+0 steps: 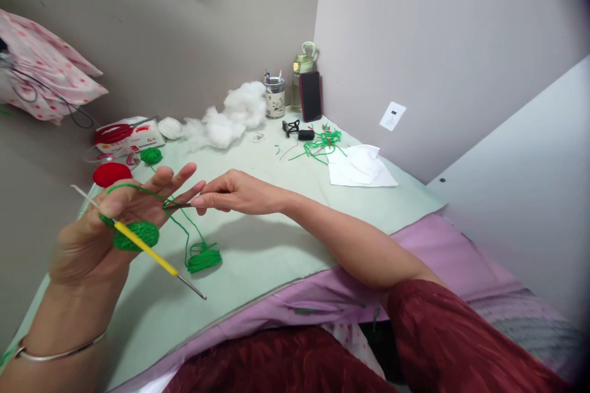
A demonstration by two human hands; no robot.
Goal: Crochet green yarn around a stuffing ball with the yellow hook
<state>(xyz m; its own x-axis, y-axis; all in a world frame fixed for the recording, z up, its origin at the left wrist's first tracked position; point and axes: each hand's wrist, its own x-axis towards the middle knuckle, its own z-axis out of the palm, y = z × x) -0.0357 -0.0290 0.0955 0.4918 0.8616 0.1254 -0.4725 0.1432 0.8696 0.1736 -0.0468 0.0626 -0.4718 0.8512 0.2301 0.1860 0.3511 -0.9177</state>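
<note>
Hook (145, 247) (yellow-handled) in left hand (90, 236), by thumb (116, 199), yarn (133, 185) seemingly across fingers (159, 178)

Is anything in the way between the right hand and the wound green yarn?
Nothing visible stands between the right hand and the yarn; its loose strands rise beside that gap, toward the left hand.

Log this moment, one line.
left hand: holds yellow-handled hook, green crocheted piece | right hand: holds slim dark tool, tip near left hand | table: green yarn bundle, strands up to left hand
</note>
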